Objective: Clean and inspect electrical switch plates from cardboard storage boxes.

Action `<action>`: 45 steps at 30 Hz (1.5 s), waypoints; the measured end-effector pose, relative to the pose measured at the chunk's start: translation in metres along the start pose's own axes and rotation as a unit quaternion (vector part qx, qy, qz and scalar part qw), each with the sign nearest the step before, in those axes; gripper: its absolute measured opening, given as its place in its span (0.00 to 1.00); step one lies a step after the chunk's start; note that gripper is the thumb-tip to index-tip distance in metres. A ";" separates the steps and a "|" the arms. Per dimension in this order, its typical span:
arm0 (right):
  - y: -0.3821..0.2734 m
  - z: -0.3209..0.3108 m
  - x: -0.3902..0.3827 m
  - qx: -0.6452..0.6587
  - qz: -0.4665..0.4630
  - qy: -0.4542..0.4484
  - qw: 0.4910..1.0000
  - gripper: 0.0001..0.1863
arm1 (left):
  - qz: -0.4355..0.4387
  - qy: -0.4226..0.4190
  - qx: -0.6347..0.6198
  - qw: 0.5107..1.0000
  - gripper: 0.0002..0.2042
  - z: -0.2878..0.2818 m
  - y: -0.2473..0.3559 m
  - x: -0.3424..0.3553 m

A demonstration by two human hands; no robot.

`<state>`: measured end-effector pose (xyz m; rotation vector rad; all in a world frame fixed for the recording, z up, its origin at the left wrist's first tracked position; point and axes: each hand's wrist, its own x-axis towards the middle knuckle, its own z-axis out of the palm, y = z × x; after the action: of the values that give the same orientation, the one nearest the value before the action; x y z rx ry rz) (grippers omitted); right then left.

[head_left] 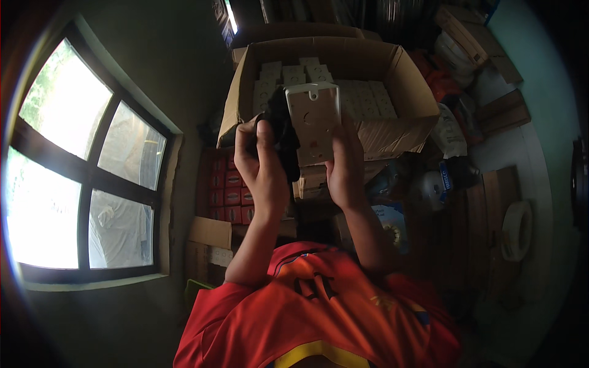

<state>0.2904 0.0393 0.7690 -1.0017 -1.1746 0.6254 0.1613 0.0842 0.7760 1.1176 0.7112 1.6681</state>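
My right hand (346, 165) grips a pale rectangular plastic box (314, 119) by its right side; it looks like an electrical back box, with a slotted tab at the top edge and a round mark on its face. In my left hand (265, 168) a black cloth (284, 138) is bunched, fingers closed around it. The cloth lies against the left side of the plastic box. Behind both hands stands an open cardboard carton (396, 136). Stacks of white boxes (366, 98) with round marks fill it, partly hidden by the held one.
Small red boxes (232, 195) are stacked below the carton at the left. A barred window (92, 175) is in the left wall. To the right are a white bag (451, 132), a roll of tape or similar ring (517, 231) and cardboard pieces (503, 113).
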 end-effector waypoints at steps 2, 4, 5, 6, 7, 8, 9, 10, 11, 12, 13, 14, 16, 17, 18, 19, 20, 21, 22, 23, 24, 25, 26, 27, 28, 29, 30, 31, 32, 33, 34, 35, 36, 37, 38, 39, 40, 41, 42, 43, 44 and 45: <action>0.002 0.001 0.000 0.143 0.057 -0.009 0.988 0.28 | 0.015 0.009 -0.002 1.000 0.11 0.002 -0.003 0.001; 0.005 -0.001 0.001 0.327 0.103 -0.029 0.939 0.27 | 0.012 -0.001 -0.025 1.000 0.11 0.002 -0.003 0.004; 0.007 -0.002 0.001 0.353 0.119 -0.036 0.927 0.28 | 0.008 0.001 -0.010 1.000 0.11 0.001 -0.003 0.006; 0.009 -0.004 0.003 0.378 0.132 -0.043 0.915 0.29 | 0.015 0.001 0.004 1.000 0.11 0.001 -0.001 0.007; 0.010 -0.005 0.003 0.386 0.135 -0.046 0.911 0.30 | 0.023 0.000 0.017 1.000 0.11 0.002 0.000 0.008; 0.011 -0.007 0.004 0.394 0.138 -0.050 0.907 0.31 | 0.031 -0.002 0.030 0.999 0.12 0.003 0.002 0.009; 0.011 -0.007 0.003 0.385 0.132 -0.052 0.912 0.32 | 0.074 0.005 0.080 0.994 0.11 0.004 0.004 0.009; 0.010 -0.008 0.004 0.373 0.123 -0.072 0.917 0.32 | 0.138 0.029 0.096 0.985 0.08 0.007 0.004 0.009; 0.010 -0.008 0.004 0.373 0.143 -0.049 0.915 0.33 | 0.258 0.051 0.175 0.949 0.08 0.007 0.007 0.009; 0.009 -0.007 0.003 0.370 0.158 -0.046 0.914 0.34 | 0.369 0.056 0.261 0.890 0.09 0.010 0.008 0.010; 0.008 -0.007 0.003 0.367 0.174 -0.043 0.913 0.36 | 0.431 0.034 0.280 0.857 0.11 0.009 0.011 0.007; 0.006 -0.007 0.003 0.386 0.182 -0.046 0.903 0.36 | 0.457 0.014 0.284 0.843 0.13 0.009 0.014 0.006; 0.005 -0.006 0.002 0.428 0.196 -0.047 0.881 0.37 | 0.450 -0.016 0.308 0.838 0.14 0.009 0.021 0.003; 0.004 -0.005 0.002 0.416 0.183 -0.048 0.890 0.37 | 0.466 -0.043 0.317 0.825 0.14 0.009 0.024 0.002; 0.004 -0.005 0.002 0.409 0.166 -0.042 0.896 0.36 | 0.456 -0.072 0.337 0.821 0.14 0.010 0.027 0.002; 0.004 -0.004 0.003 0.405 0.148 -0.050 0.901 0.35 | 0.455 -0.121 0.365 0.803 0.15 0.011 0.030 0.000; 0.005 -0.005 0.003 0.353 0.129 -0.031 0.926 0.34 | 0.458 -0.179 0.395 0.776 0.20 0.013 0.032 0.001; 0.005 -0.005 0.005 0.302 0.111 -0.024 0.947 0.34 | 0.424 -0.204 0.397 0.788 0.22 0.015 0.033 0.003; 0.005 -0.005 0.005 0.250 0.092 -0.019 0.964 0.33 | 0.419 -0.227 0.392 0.787 0.24 0.017 0.034 0.003; 0.006 -0.006 0.007 0.130 0.052 0.003 0.990 0.30 | 0.410 -0.226 0.389 0.794 0.25 0.021 0.032 0.009; 0.006 -0.006 0.007 0.119 0.033 -0.010 0.992 0.30 | 0.370 -0.228 0.388 0.813 0.18 0.024 0.031 0.013; 0.006 -0.007 0.009 0.107 0.020 -0.010 0.994 0.29 | 0.377 -0.214 0.371 0.822 0.12 0.027 0.027 0.016; 0.006 -0.008 0.009 0.095 0.005 -0.010 0.995 0.29 | 0.357 -0.199 0.365 0.836 0.05 0.029 0.024 0.019; 0.007 -0.008 0.011 0.088 -0.004 -0.011 0.996 0.29 | 0.362 -0.200 0.347 0.842 0.05 0.030 0.021 0.019; 0.007 -0.008 0.012 0.085 -0.002 -0.007 0.996 0.29 | 0.347 -0.205 0.344 0.848 0.05 0.029 0.018 0.020; 0.008 -0.008 0.013 0.081 0.001 -0.003 0.997 0.30 | 0.336 -0.212 0.338 0.853 0.05 0.028 0.016 0.019; 0.009 -0.007 0.014 0.082 -0.007 0.001 0.997 0.30 | 0.316 -0.216 0.343 0.858 0.05 0.025 0.013 0.018; 0.011 -0.006 0.014 0.057 -0.002 0.005 0.998 0.30 | 0.298 -0.222 0.344 0.862 0.06 0.022 0.011 0.017; 0.013 -0.004 0.014 0.035 -0.008 0.009 0.999 0.30 | 0.284 -0.231 0.347 0.864 0.06 0.018 0.010 0.016; 0.015 -0.002 0.014 0.011 -0.005 0.015 1.000 0.30 | 0.283 -0.235 0.354 0.860 0.06 0.014 0.008 0.017; 0.017 0.000 0.013 0.020 -0.013 0.004 1.000 0.30 | 0.270 -0.251 0.354 0.860 0.05 0.009 0.007 0.019; 0.019 0.001 0.011 0.026 -0.012 -0.004 1.000 0.30 | 0.250 -0.269 0.358 0.858 0.05 0.005 0.006 0.022; 0.020 0.002 0.010 0.029 -0.014 -0.014 0.999 0.30 | 0.230 -0.277 0.361 0.860 0.05 0.000 0.006 0.025; 0.022 0.002 0.009 0.032 -0.015 -0.023 0.999 0.30 | 0.229 -0.274 0.364 0.860 0.04 -0.003 0.005 0.029; 0.023 0.002 0.008 0.030 -0.020 -0.034 0.999 0.31 | 0.218 -0.256 0.353 0.873 0.03 -0.006 0.005 0.030; 0.023 0.001 0.008 0.051 -0.012 -0.039 0.998 0.32 | 0.203 -0.236 0.346 0.885 0.02 -0.010 0.006 0.033; 0.024 0.000 0.008 0.073 -0.004 -0.044 0.996 0.33 | 0.189 -0.220 0.337 0.895 0.02 -0.011 0.007 0.033; 0.024 -0.001 0.008 0.117 0.017 -0.044 0.992 0.34 | 0.158 -0.170 0.352 0.907 0.10 -0.012 0.009 0.032; 0.024 -0.002 0.010 0.165 0.043 -0.033 0.985 0.36 | 0.169 -0.108 0.316 0.927 0.14 -0.012 0.011 0.029; 0.024 -0.003 0.011 0.174 0.044 -0.038 0.983 0.37 | 0.196 -0.051 0.281 0.938 0.16 -0.010 0.013 0.025; 0.024 -0.002 0.012 0.188 0.049 -0.033 0.980 0.38 | 0.209 0.014 0.246 0.946 0.17 -0.006 0.015 0.023; 0.023 -0.001 0.013 0.206 0.059 -0.037 0.976 0.39 | 0.218 0.051 0.245 0.943 0.18 -0.002 0.017 0.015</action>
<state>0.2975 0.0601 0.7542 -0.7001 -0.9979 0.9635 0.1514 0.0921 0.7953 1.6405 1.0398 1.9871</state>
